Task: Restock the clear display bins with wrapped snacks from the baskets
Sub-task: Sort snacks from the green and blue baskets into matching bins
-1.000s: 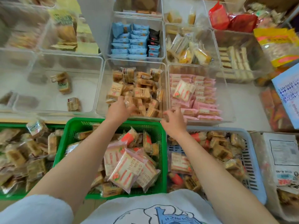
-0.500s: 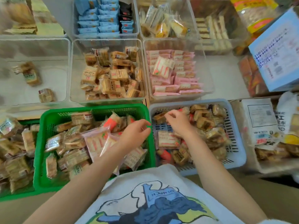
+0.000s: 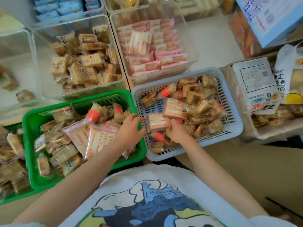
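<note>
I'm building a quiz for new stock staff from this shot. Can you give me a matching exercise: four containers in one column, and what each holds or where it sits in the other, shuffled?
Column A
1. green basket
2. grey basket
3. pink-pack bin
4. brown-pack bin

Column B
a. directly behind the grey basket
b. the right hand is reaching into it
c. directly behind the green basket
d. the left hand is at its right rim

Pairs: 1-d, 2-b, 3-a, 4-c

most print is blurred past reading; the pink packs (image 3: 142, 41) and tan packs (image 3: 91, 59) carry chinese characters too soft to make out, and the shirt (image 3: 147, 202) has illegible lettering
</note>
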The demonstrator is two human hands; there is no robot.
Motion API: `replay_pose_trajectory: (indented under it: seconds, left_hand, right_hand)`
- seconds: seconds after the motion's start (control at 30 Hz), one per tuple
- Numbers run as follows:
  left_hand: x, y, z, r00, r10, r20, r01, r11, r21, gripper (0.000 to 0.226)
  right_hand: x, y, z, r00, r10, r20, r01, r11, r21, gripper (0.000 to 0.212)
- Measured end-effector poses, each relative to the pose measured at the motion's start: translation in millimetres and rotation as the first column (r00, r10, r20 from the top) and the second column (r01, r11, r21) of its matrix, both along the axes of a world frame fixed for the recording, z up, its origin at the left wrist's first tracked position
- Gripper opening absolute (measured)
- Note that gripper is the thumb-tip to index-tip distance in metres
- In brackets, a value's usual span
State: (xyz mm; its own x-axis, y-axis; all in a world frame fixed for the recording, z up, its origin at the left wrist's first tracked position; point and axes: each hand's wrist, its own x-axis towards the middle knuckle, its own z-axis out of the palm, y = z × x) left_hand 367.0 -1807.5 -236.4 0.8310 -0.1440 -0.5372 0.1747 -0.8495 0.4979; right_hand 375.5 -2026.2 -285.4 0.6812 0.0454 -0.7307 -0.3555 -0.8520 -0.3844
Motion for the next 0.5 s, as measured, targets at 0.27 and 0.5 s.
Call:
replay_pose_trajectory:
  seconds: [0.27,0.5]
  left_hand:
    - [5.8,5.6,13.7,0.997,0.011,0.07,-0.003,0.993,-0.118,0.065]
    - [27.1,34.3,47.2,0.908,0.247,0.338,-0.174,0.957,-0.231,0.068]
  right_hand:
    - [39.7,15.1,57.6,0.867,-0.489,-0.097,0.481,0.77,0.418,0.038]
    - [93.9,95.7,123.9,0.976,-0.21,0.054,0.145,0.816,0.559,0.024]
